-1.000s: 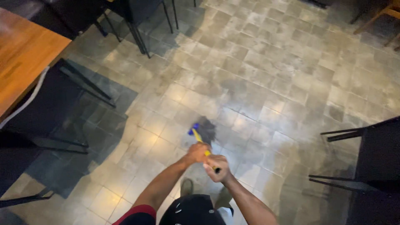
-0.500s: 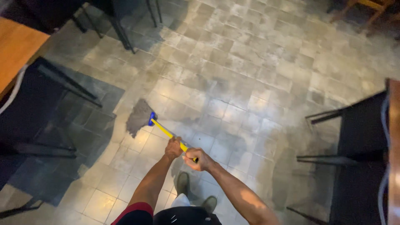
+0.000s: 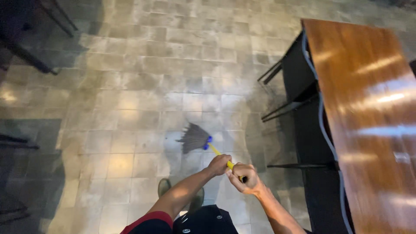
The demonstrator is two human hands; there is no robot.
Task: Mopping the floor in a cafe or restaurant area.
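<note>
Both my hands grip a short broom with a yellow handle (image 3: 215, 152) and a dark fan-shaped bristle head (image 3: 194, 138). My left hand (image 3: 219, 164) holds the handle lower down, closer to the bristles. My right hand (image 3: 243, 177) is closed around the top end. The bristles rest on the grey tiled floor (image 3: 143, 95), just ahead of my shoe (image 3: 164, 187). A blue collar (image 3: 209, 140) joins handle and bristles.
A glossy brown wooden table (image 3: 368, 117) stands at the right, with black metal chairs (image 3: 299, 86) tucked along its left side. More dark chair legs (image 3: 30, 56) show at the top left and left edge (image 3: 17, 143).
The view has swung to the right, bringing the wooden table into sight. The broom head has swept from my left to in front of my feet; both hands stay on the handle.
</note>
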